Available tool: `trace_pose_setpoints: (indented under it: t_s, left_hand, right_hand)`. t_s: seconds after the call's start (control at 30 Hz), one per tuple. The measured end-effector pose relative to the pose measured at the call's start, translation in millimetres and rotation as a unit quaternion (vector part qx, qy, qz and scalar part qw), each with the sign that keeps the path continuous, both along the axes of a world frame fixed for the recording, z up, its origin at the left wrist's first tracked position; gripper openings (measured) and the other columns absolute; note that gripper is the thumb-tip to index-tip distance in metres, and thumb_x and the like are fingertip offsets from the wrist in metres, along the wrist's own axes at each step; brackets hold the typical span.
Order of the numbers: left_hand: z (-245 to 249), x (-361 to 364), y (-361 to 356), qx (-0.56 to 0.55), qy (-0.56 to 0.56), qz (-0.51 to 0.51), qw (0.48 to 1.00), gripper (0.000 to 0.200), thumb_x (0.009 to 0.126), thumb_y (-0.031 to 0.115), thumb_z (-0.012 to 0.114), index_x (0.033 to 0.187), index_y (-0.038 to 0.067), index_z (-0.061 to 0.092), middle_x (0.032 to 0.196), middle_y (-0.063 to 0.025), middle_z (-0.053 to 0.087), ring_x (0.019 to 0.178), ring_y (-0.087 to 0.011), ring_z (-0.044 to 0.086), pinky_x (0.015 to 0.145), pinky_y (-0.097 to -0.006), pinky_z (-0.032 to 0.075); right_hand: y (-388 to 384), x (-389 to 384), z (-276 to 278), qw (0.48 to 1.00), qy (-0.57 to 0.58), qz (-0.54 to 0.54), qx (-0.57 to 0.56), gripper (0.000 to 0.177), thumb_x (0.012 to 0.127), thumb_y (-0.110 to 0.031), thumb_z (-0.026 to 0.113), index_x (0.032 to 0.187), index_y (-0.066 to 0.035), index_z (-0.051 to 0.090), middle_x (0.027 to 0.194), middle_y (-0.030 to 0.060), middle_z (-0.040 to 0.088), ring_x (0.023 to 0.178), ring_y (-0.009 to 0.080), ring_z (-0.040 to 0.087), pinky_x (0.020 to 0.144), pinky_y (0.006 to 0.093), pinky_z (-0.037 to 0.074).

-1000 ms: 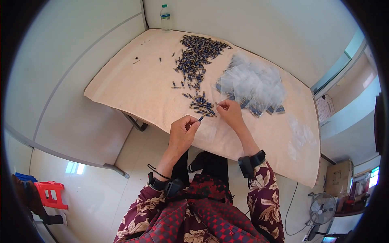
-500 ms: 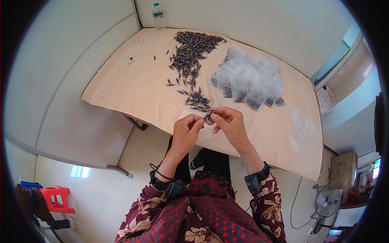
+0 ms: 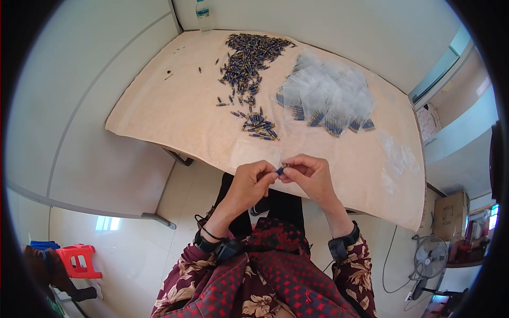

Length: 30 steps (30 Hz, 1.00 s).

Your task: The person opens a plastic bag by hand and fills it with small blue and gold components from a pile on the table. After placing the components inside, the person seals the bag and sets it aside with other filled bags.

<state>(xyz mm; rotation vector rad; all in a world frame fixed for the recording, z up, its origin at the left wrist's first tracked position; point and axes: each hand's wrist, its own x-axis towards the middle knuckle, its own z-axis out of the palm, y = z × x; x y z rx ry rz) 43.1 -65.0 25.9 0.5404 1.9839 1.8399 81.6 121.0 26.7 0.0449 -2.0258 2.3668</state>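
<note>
Between my two hands, near the table's front edge, are small dark blue pieces [image 3: 280, 171] with brass-coloured ends; their number is hard to tell. My left hand [image 3: 249, 183] pinches them from the left, and my right hand [image 3: 310, 177] pinches them from the right. Just beyond my fingers a flat clear plastic bag [image 3: 249, 152] lies on the cloth. A small group of loose blue pieces [image 3: 258, 124] sits past it, below a large heap [image 3: 249, 58] of the same pieces. Clear bags [image 3: 328, 90] with blue pieces in rows are piled to the right.
The table [image 3: 154, 106] has a pale cloth. More thin plastic bags [image 3: 397, 159] lie at its right side. A bottle [image 3: 203, 16] stands at the back left. On the floor are a red stool [image 3: 79, 261], a fan [image 3: 430, 255] and a cardboard box [image 3: 449, 214].
Both hands have drawn back from the small group of pieces towards my body, still closed together on pieces. More of the flat clear bag shows.
</note>
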Motion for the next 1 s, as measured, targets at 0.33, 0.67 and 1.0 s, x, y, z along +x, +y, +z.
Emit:
trace_pose_setpoints:
  t_s: [0.33, 0.67, 1.0]
  left_hand:
    - [-8, 18, -6, -0.121, 0.150, -0.104, 0.976, 0.008, 0.088, 0.005, 0.064, 0.085, -0.002, 0.062, 0.063, -0.0011, 0.056, 0.055, -0.0051, 0.049, 0.050, -0.0246, 0.039]
    - [4, -5, 13, -0.233, 0.254, 0.080, 0.935, 0.025, 0.079, 0.017, 0.074, 0.092, 0.002, 0.058, 0.070, -0.0069, 0.056, 0.058, -0.0179, 0.052, 0.054, -0.0310, 0.042]
    - [-21, -32, 49, -0.375, 0.342, 0.103, 0.855, 0.026, 0.074, 0.018, 0.073, 0.083, 0.003, 0.054, 0.070, -0.0119, 0.059, 0.066, -0.0310, 0.061, 0.057, -0.0373, 0.046]
  right_hand:
    - [8, 43, -2, 0.990, -0.094, 0.027, 0.102, 0.007, 0.086, -0.001, 0.068, 0.091, 0.004, 0.067, 0.076, 0.0069, 0.067, 0.068, 0.0090, 0.065, 0.058, 0.0199, 0.053]
    - [18, 33, -30, 0.993, -0.053, -0.103, 0.022, 0.006, 0.087, -0.004, 0.067, 0.084, 0.001, 0.065, 0.074, 0.0061, 0.067, 0.065, 0.0079, 0.064, 0.051, 0.0198, 0.051]
    - [15, 27, -38, 0.984, -0.056, -0.165, 0.035, 0.009, 0.088, -0.006, 0.066, 0.085, 0.000, 0.061, 0.076, 0.0064, 0.067, 0.065, 0.0083, 0.066, 0.048, 0.0190, 0.050]
